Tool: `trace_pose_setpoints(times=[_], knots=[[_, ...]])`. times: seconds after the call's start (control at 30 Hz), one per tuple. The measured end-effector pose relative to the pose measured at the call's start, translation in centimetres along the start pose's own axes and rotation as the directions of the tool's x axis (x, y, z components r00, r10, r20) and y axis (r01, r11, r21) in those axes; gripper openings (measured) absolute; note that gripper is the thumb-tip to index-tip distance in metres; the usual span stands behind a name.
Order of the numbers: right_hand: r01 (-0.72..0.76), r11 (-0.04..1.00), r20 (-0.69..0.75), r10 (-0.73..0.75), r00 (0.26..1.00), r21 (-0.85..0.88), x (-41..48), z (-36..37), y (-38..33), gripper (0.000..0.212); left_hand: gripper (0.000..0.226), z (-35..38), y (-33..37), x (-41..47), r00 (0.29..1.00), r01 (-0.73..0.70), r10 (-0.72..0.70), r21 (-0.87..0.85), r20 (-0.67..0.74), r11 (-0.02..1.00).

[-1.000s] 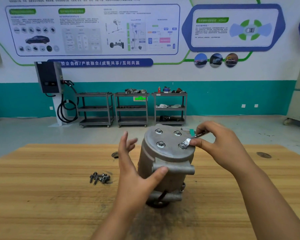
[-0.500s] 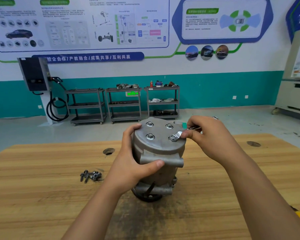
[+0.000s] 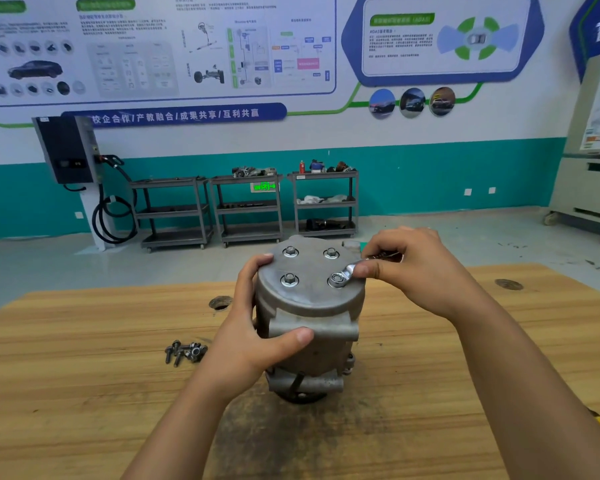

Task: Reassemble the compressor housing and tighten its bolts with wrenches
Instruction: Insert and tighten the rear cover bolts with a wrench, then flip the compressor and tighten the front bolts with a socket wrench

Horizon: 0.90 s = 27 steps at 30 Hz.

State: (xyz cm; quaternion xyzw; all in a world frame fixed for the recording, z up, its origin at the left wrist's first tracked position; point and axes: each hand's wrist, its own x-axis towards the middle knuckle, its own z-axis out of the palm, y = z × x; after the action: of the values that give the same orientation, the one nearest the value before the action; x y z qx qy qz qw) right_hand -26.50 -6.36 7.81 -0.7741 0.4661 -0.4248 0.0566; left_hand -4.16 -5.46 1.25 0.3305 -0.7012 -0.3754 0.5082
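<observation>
A metal compressor housing (image 3: 309,320) stands upright near the middle of a wooden table (image 3: 84,410), its round lid facing up with four bolts seated in it. The left hand (image 3: 253,341) wraps around the near left side of the housing: the thumb lies flat across a lug on the front, pointing right, while the fingers curl over the lid's left rim, and the forearm rises from the lower edge of the view. The right hand (image 3: 416,271) reaches in from the lower right with the wrist bent and the knuckles up, its fingers bunched and curled around the handle of a small wrench (image 3: 361,266), the index fingertip pressing near the tool's head. The wrench head sits on the near right bolt (image 3: 337,279); most of the handle is hidden inside the hand. Three other bolts, far left (image 3: 290,251), far right (image 3: 331,253) and near left (image 3: 289,279), stand bare of any tool. A small heap of loose bolts (image 3: 186,351) lies on the table just left of the left hand. Three metal carts (image 3: 246,206) line the teal wall behind.
</observation>
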Motion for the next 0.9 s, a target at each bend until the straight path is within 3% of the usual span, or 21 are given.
trace_pose_setpoints(times=[0.07, 0.13, 0.2, 0.27, 0.4, 0.53, 0.67, 0.73, 0.9], knots=[[-0.008, 0.989, -0.051, 0.016, 0.999, 0.146, -0.1, -0.7, -0.1, 0.022, 0.088, 0.1, 0.0, 0.1, 1.000, -0.001, 0.001, 0.008, 0.007, 1.000], [0.041, 0.960, -0.233, 0.026, 0.972, 0.278, -0.5, -2.9, -0.1, 0.022, 0.088, 0.3, 0.1, 0.1, 1.000, -0.001, 0.001, 0.006, 0.008, 1.000], [0.075, 0.970, -0.407, 0.027, 0.913, 0.231, -1.1, -5.5, 0.0, 0.028, 0.086, 0.5, 0.1, 0.1, 1.000, -0.010, 0.010, 0.004, 0.004, 1.000], [0.030, 0.986, -0.425, 0.043, 0.904, 0.165, -1.9, -7.3, 0.1, 0.029, 0.084, 0.7, 0.1, 0.1, 1.000, -0.010, 0.010, 0.011, -0.010, 1.000], [-0.201, 0.980, -0.214, 0.199, 0.956, 0.011, -2.7, -8.2, 0.4, 0.016, 0.085, 1.1, 0.2, 0.1, 0.998, -0.009, 0.011, 0.031, -0.054, 0.999], [-0.398, 0.898, -0.095, 0.387, 0.917, -0.188, -2.5, -7.3, 1.1, 0.016, 0.088, 1.7, 0.3, 0.2, 0.997, 0.008, -0.003, 0.061, -0.073, 0.998], [-0.533, 0.752, 0.194, 0.632, 0.750, -0.389, -3.8, -4.1, 3.1, 0.018, 0.086, 1.8, 0.5, 0.5, 0.999, 0.005, -0.003, 0.048, -0.054, 0.999], [-0.535, 0.720, 0.288, 0.678, 0.676, -0.441, -5.3, -2.2, 4.4, 0.019, 0.084, 2.0, 0.5, 0.6, 0.999, -0.004, 0.006, 0.041, -0.051, 0.999], [-0.458, 0.667, 0.326, 0.713, 0.620, -0.587, -7.9, 0.7, 6.6, 0.033, 0.082, 2.4, 0.3, 0.4, 0.996, -0.028, 0.033, 0.060, -0.078, 0.998]])
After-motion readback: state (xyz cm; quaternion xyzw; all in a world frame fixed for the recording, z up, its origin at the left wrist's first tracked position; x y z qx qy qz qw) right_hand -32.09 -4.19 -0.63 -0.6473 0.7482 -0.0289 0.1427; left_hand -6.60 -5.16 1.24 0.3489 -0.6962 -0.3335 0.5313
